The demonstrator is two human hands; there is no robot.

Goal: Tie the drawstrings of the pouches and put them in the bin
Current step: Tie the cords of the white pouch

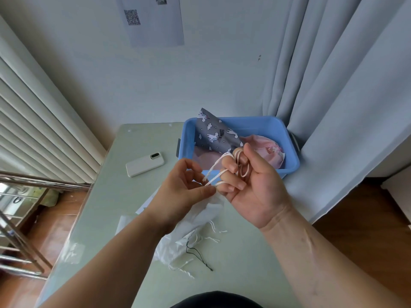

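A grey pouch point(213, 132) printed with white unicorns is held up over the blue bin point(289, 150). Its cream drawstrings point(214, 168) are looped round the fingers of my right hand point(251, 185), which grips them. My left hand point(184, 190) pinches the cord ends between thumb and fingers, just left of the right hand. Pink pouches point(266, 152) lie inside the bin. On the table below my hands lies a heap of white pouches point(191, 232) with loose white and black cords.
A white phone point(144, 164) lies on the pale green table point(106, 207), left of the bin. A radiator and a metal rack stand to the left, curtains hang on the right, and a wall is behind.
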